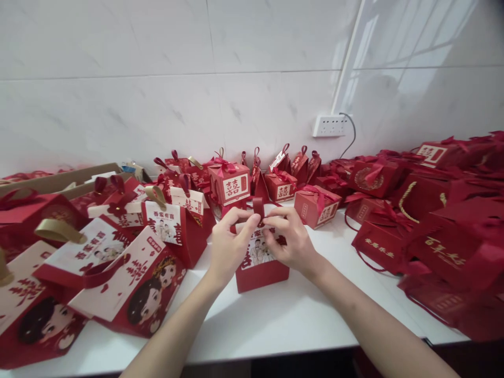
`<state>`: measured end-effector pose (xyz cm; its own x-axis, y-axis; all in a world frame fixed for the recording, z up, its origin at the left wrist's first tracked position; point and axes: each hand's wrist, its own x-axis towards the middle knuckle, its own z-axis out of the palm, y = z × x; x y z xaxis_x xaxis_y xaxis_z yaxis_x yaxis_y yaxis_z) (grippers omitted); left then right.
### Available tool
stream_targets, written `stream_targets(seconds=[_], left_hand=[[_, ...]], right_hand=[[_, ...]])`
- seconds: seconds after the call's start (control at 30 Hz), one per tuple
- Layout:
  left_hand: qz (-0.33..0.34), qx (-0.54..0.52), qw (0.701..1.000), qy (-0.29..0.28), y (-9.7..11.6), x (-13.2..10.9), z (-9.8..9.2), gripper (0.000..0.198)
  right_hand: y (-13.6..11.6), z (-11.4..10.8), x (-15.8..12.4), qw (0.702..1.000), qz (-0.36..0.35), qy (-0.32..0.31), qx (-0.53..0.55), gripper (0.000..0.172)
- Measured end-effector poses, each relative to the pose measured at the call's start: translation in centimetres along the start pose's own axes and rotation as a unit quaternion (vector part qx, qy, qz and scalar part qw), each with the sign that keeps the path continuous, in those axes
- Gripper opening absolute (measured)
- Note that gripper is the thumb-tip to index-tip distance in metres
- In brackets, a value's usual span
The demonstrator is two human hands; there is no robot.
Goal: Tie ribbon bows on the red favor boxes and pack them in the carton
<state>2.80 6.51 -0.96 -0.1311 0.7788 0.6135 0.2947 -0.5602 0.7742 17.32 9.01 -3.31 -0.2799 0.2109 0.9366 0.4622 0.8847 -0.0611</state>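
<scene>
A red and white paper gift box [263,275] stands upright on the white table in front of me, with cartoon figures and red characters on its front. A dark red ribbon loop [258,206] rises from its top edge. My left hand [233,242] is closed at the upper left of the box, thumb and forefinger pinching the top near the ribbon's base. From the other side my right hand [290,239] pinches the same top edge, its fingertips meeting the left thumb. The fingers hide the exact spot where the ribbon joins the box.
Similar gift boxes [129,286] crowd the left, some with gold loops. Smaller red boxes [317,205] with bows stand behind. Red bags and boxes [441,247] pile up at right. A cardboard carton [84,176] sits back left; a power socket [329,126] is on the tiled wall.
</scene>
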Motion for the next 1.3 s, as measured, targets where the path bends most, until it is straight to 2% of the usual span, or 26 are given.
stream_targets(seconds=[0.17,0.43,0.53,0.67,0.73,0.87,1.0,1.3], left_hand=[[-0.003,-0.003,1.000,-0.003,0.2,0.0,0.1,0.014],[0.002,0.012,1.000,-0.007,0.3,-0.1,0.0,0.014],[0.000,0.014,1.000,-0.008,0.3,0.0,0.0,0.014],[0.002,0.011,1.000,-0.007,0.3,0.0,0.0,0.015],[0.006,0.012,1.000,-0.010,0.2,0.1,-0.1,0.015],[0.036,0.010,0.998,-0.044,0.0,0.3,-0.5,0.013],[0.074,-0.005,0.993,-0.090,-0.3,0.4,-0.9,0.004],[0.082,0.006,0.992,-0.093,-0.8,0.6,-1.0,0.007]], right_hand=[[0.1,-0.2,0.2,0.999,-0.026,0.000,-0.045,0.026],[-0.1,-0.3,0.3,0.998,-0.012,-0.013,-0.053,0.016],[-0.3,-0.2,0.2,0.999,0.034,-0.006,0.015,0.015],[-0.8,-0.3,0.5,0.976,0.183,0.036,0.109,0.016],[-1.0,-0.5,0.8,0.967,0.221,0.025,0.121,0.014],[-0.7,-0.9,1.2,0.961,0.231,-0.024,0.151,0.007],[-0.3,-1.1,1.3,0.955,0.237,-0.047,0.174,0.008],[-0.3,-1.2,1.4,0.952,0.238,-0.059,0.184,0.010]])
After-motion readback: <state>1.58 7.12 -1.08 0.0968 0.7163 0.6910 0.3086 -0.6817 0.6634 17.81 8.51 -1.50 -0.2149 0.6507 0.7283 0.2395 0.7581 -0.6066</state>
